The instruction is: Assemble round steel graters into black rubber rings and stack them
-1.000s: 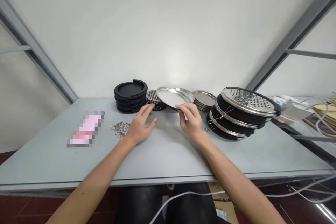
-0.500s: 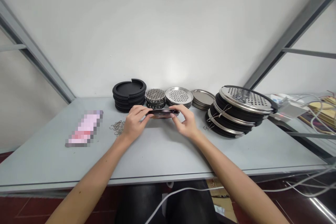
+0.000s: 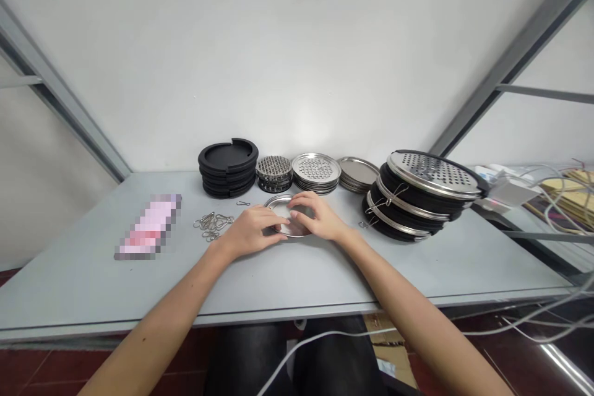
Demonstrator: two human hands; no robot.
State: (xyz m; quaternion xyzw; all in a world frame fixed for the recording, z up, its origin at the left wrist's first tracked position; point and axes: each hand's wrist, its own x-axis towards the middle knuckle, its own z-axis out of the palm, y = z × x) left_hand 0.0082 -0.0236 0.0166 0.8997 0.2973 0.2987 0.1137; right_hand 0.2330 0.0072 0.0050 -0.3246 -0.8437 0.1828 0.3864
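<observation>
A round, shiny metal plate (image 3: 278,201) with a raised rim lies flat on the table between my hands. My left hand (image 3: 253,230) reaches over its left side, fingers stretched toward the middle and the thumb by the near rim. From the right, my right hand (image 3: 318,216) spans the plate with bent, parted fingers, its fingertips over the inner face. Both palms cover parts of the rim. Left of my left hand lies a loose heap of wire clips (image 3: 213,224), with a single clip (image 3: 243,203) a little apart.
Along the wall stand black rings (image 3: 228,167), small toothed discs (image 3: 275,173), grater discs (image 3: 317,170) and plain metal discs (image 3: 358,173), all stacked. A tilted stack of clipped black-and-metal assemblies (image 3: 420,198) is at right. A blurred pink item (image 3: 148,229) lies left.
The plate has come down from being held edge-on by its rim to lying flat, its metal inside showing. Both hands have lowered and their fingers now reach over its face.
</observation>
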